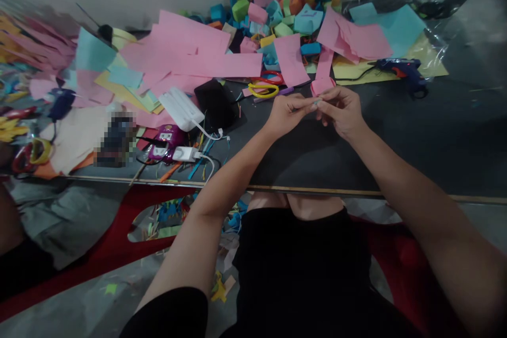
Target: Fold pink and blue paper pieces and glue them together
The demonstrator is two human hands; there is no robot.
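Note:
My left hand [285, 112] and my right hand [341, 110] meet over the dark table [435, 132], fingertips pinched together on a small pale strip of paper [316, 101] held between them. Just beyond the hands lies a pink paper strip [322, 71] curled at its near end. Yellow-handled scissors [263, 90] and red-handled scissors [273, 77] rest to the left of the hands.
Pink paper sheets [190, 53] and a pile of coloured folded paper pieces [277, 10] cover the back. A blue glue gun [400, 69] lies at the right. A white power bank [181, 109], black pouch [216, 103] and cables sit left. A red stool [119, 243] stands below.

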